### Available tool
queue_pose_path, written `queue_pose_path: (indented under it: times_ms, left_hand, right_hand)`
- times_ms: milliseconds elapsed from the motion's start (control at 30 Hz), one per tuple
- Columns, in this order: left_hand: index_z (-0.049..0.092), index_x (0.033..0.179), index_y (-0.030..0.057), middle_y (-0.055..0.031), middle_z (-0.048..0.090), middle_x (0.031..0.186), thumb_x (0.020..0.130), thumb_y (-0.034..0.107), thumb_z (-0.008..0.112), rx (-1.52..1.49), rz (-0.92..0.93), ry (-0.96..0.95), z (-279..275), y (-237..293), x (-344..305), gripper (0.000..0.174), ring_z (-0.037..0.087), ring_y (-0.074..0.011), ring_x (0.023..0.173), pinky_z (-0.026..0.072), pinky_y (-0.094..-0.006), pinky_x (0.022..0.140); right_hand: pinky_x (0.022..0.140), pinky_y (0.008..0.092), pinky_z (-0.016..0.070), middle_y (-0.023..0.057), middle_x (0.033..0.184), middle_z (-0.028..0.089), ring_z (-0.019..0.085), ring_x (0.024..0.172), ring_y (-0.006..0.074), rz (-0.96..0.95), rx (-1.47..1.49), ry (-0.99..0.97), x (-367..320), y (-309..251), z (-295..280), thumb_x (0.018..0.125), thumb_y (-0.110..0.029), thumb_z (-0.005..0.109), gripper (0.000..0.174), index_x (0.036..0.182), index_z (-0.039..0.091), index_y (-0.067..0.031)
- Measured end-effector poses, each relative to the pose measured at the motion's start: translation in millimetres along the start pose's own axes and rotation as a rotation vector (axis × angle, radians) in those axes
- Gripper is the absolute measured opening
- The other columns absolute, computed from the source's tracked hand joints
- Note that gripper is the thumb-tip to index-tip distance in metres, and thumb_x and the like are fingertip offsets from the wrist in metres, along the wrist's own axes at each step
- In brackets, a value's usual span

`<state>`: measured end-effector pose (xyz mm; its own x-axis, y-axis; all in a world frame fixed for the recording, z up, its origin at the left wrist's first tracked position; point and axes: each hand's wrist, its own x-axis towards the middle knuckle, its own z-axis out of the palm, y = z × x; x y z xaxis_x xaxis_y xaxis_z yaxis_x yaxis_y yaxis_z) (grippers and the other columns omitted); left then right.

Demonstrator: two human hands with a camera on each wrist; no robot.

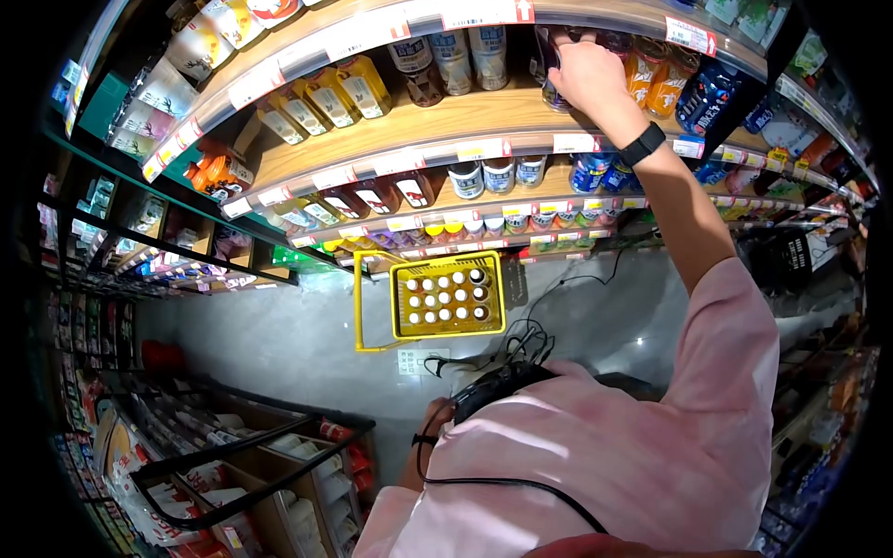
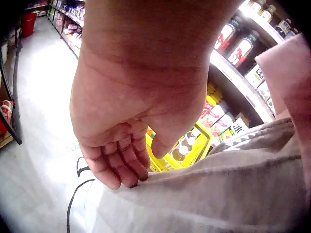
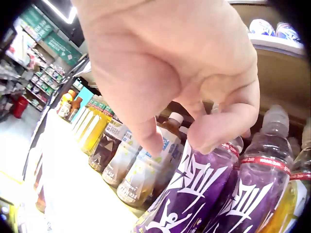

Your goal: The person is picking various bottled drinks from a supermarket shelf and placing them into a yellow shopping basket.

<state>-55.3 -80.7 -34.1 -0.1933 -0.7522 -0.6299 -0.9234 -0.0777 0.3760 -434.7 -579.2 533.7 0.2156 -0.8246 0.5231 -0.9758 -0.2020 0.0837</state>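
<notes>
In the right wrist view my right hand (image 3: 180, 63) curls its fingers round the top of a purple bottle (image 3: 194, 189) with white lettering; the hand hides its cap. Another purple bottle (image 3: 248, 194) stands beside it. The head view has my right hand (image 1: 591, 79) at the upper shelf, over a dark bottle (image 1: 556, 99) near the shelf's front edge. My left hand (image 1: 437, 414) hangs low by the body. In the left wrist view that hand (image 2: 141, 107) is loosely curled and empty, near the light-coloured clothing (image 2: 204, 199).
A yellow basket (image 1: 400, 330) with several white-capped bottles and a few dark-capped ones stands on the grey floor (image 1: 279, 325). Cables (image 1: 530, 344) lie beside it. Orange bottles (image 1: 668, 91) stand right of my right hand. A black-framed rack (image 1: 270, 442) is at lower left.
</notes>
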Motion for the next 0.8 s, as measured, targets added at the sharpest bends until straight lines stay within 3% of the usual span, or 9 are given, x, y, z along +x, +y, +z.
queue_pose_path:
  times_ms: [100,200,300,367,500,600,667,733,800]
  left_hand:
    - [0.068,0.087,0.0033,-0.0206,0.068,0.085,0.084,0.027,0.057,-0.411,-0.292,-0.071,-23,16,-11,0.027,0.067,-0.0367,0.08,0.0512,-0.0433,0.068]
    - [0.068,0.085,0.0035,-0.0198,0.068,0.084,0.081,0.026,0.06,-0.531,-0.428,-0.063,-38,31,-15,0.025,0.067,-0.0363,0.077,0.0517,-0.0437,0.066]
    - [0.068,0.084,0.0045,-0.0182,0.068,0.081,0.079,0.027,0.061,0.134,0.051,-0.054,17,-13,16,0.024,0.066,-0.0368,0.074,0.0522,-0.044,0.065]
    - [0.069,0.084,0.0046,-0.0182,0.067,0.08,0.078,0.027,0.061,0.022,0.028,-0.046,12,-11,11,0.024,0.066,-0.037,0.074,0.0522,-0.0441,0.065]
    - [0.069,0.084,0.0049,-0.0181,0.067,0.08,0.077,0.027,0.062,-0.073,-0.015,-0.062,8,-8,9,0.024,0.065,-0.0375,0.074,0.0523,-0.0445,0.065]
    - [0.069,0.084,0.0051,-0.018,0.067,0.08,0.077,0.027,0.062,-0.091,-0.011,-0.069,4,-5,5,0.024,0.065,-0.0379,0.073,0.0523,-0.0447,0.065]
    - [0.069,0.084,0.0053,-0.0179,0.067,0.08,0.076,0.027,0.062,-0.085,0.005,-0.07,3,-6,7,0.024,0.065,-0.0382,0.073,0.0523,-0.0449,0.066]
    - [0.069,0.084,0.0054,-0.0179,0.066,0.08,0.076,0.027,0.063,-0.038,0.048,-0.075,4,-8,7,0.024,0.065,-0.0384,0.073,0.0524,-0.045,0.066]
    - [0.069,0.084,0.0056,-0.0178,0.066,0.08,0.075,0.027,0.063,0.069,0.134,-0.083,2,-11,6,0.024,0.064,-0.0387,0.073,0.0524,-0.0452,0.066]
  right_hand:
    - [0.074,0.0462,0.0571,0.0217,0.093,0.067,0.067,0.09,0.0356,-0.034,-0.039,0.028,6,-3,10,0.08,-0.028,0.068,0.039,0.111,0.059,-0.0054]
    - [0.074,0.0462,0.057,0.0203,0.093,0.068,0.067,0.092,0.035,0.007,-0.032,-0.016,12,-2,16,0.079,-0.028,0.068,0.041,0.112,0.059,-0.0056]
    - [0.074,0.0455,0.0571,0.0227,0.095,0.067,0.067,0.087,0.0362,0.015,-0.025,0.065,6,-2,14,0.079,-0.031,0.067,0.047,0.118,0.057,-0.007]
    - [0.07,0.0452,0.0574,0.026,0.097,0.065,0.067,0.082,0.0385,-0.01,0.031,0.096,4,1,16,0.078,-0.032,0.066,0.053,0.124,0.054,-0.0098]
    - [0.07,0.0458,0.057,0.0252,0.095,0.065,0.067,0.082,0.0388,-0.034,0.034,0.071,5,9,17,0.078,-0.031,0.066,0.053,0.126,0.052,-0.0113]
    - [0.071,0.047,0.0565,0.0293,0.106,0.061,0.067,0.082,0.0391,-0.027,0.009,0.047,0,4,20,0.081,-0.032,0.065,0.056,0.132,0.049,-0.0134]
    - [0.072,0.0464,0.0524,0.0348,0.103,0.058,0.065,0.078,0.0384,0.088,0.181,0.048,-5,-8,2,0.077,-0.025,0.065,0.033,0.104,0.063,-0.0052]
    - [0.071,0.0455,0.0528,0.0345,0.104,0.057,0.065,0.079,0.0383,0.067,0.257,-0.002,-7,-8,-3,0.078,-0.023,0.063,0.031,0.103,0.063,-0.0037]
    - [0.072,0.0454,0.0532,0.034,0.102,0.059,0.065,0.082,0.039,0.051,0.224,0.14,-11,-7,8,0.078,-0.024,0.062,0.034,0.105,0.063,-0.003]
